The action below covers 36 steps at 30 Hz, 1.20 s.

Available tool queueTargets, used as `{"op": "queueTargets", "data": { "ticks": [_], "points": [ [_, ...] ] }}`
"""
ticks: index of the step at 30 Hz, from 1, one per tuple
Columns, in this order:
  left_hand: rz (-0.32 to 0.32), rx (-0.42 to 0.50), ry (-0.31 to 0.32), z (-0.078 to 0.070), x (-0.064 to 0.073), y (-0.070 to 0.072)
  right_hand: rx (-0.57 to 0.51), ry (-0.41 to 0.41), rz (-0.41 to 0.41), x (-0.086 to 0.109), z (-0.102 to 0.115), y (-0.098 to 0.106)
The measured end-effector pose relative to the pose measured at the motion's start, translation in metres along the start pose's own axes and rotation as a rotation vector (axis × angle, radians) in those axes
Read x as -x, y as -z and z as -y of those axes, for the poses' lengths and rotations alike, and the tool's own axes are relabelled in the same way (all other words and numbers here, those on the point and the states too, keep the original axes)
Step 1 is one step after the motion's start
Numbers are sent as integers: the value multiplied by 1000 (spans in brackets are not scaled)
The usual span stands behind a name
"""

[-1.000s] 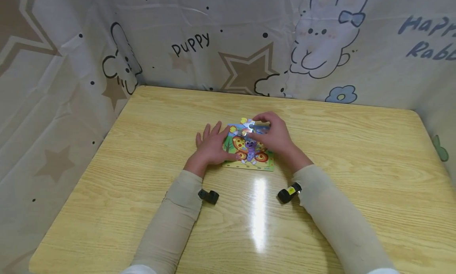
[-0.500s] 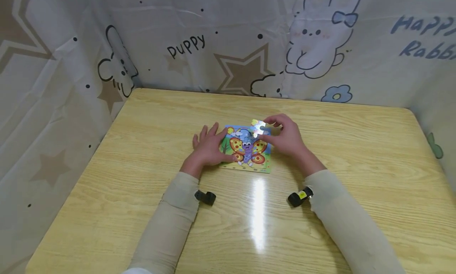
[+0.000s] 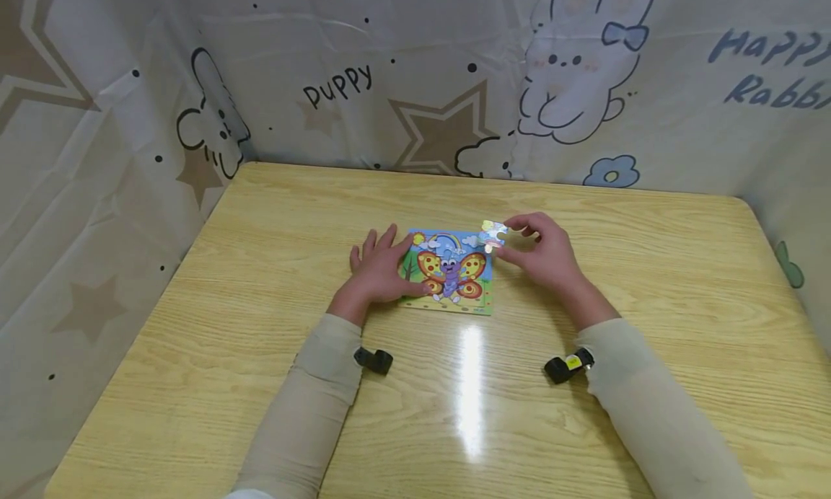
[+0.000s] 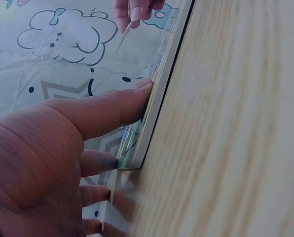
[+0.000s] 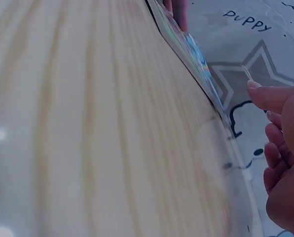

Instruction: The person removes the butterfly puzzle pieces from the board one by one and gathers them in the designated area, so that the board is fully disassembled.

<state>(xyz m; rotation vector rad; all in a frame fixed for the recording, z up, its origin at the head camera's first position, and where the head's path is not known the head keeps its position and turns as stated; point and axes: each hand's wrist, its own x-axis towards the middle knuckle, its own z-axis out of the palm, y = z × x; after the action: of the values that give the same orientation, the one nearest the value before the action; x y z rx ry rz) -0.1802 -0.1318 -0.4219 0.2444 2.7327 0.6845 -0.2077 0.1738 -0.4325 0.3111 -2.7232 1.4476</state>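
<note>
Seemingly washed-out print marks the puzzle piece [image 3: 491, 236] the right hand [image 3: 549, 254] pinches.

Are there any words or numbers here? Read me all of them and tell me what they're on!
"puppy": on the cloth behind the table.
"Happy Rabb": same cloth, on the right; the end is cut off by the picture's edge.
Puzzle, bottom right corner: tiny mark, too small to read.
Yellow label on the right wrist: too small to read.

The left hand [image 3: 381, 273] shows its back, fingers spread, thumb stretched to its right; across from it, the right hand [image 3: 548, 252] pinches with thumb and fingertip, other fingers apparently bent behind.
</note>
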Motion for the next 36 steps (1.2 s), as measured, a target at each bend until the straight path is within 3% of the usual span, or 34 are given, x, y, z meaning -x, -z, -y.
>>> {"op": "queueTargets", "data": {
  "ticks": [14,36],
  "points": [
    [2,-12,-1,0,-1,0,57,-23,-30,5,-19,25],
    [-3,-17,9,1,-4,-3,137,-94,74,8,-37,46]
  ]
}}
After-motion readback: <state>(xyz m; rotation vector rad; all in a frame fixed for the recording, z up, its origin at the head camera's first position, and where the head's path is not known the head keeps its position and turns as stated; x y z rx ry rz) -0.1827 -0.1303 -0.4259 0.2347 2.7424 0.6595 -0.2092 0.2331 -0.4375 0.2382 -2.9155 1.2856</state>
